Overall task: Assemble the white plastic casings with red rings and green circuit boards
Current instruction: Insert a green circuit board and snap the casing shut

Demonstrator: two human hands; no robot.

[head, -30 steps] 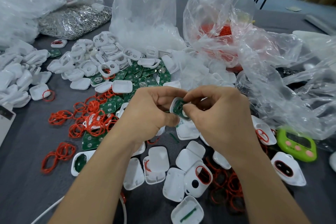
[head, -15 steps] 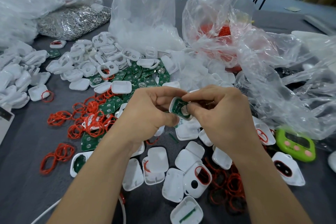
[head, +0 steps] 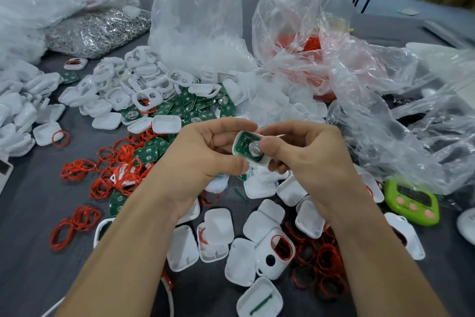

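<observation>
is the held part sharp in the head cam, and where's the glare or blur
Head view: the white casing and its green circuit board, gripped by the left hand and right hand, look sharp and evenly lit; the clear plastic bags throw bright glare; the top right corner is soft; the wide lens bends the edges.

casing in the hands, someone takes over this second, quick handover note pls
Left hand: grips the casing by its left end.
Right hand: holds the right end, thumb on the board seated inside.
Supplies on the table: rings to the left and more lower right, boards ahead, empty casing halves below the hands.
Done: the board is in this casing. Whether a ring is fitted cannot be seen.
Left: check the ring, probably close this casing, then work through the piles.
</observation>
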